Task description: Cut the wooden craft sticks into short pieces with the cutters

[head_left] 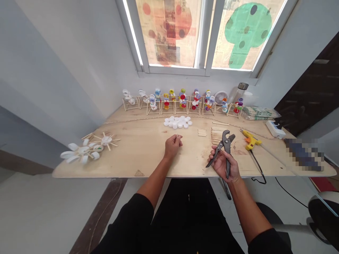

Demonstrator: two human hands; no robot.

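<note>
My left hand (172, 146) is closed in a pinch above the middle of the table; a small pale tip shows at its fingers, too small to name. My right hand (225, 165) holds a dark grey pipe cutter (226, 143) by its handles, the hooked jaw and blade pointing up and apart. Just behind the cutter lies a pile of wooden sticks (216, 133). To its left is a small row of short cut sticks (202, 132). White bottle caps (178, 122) lie grouped beyond my left hand.
Small stick-framed wheels with coloured caps (182, 100) line the back. A white cap wheel (81, 151) and a stick spoke wheel (106, 141) lie left. To the right are a yellow glue gun (251, 140) with its cord, a power strip (275, 129) and bagged sticks (261, 113).
</note>
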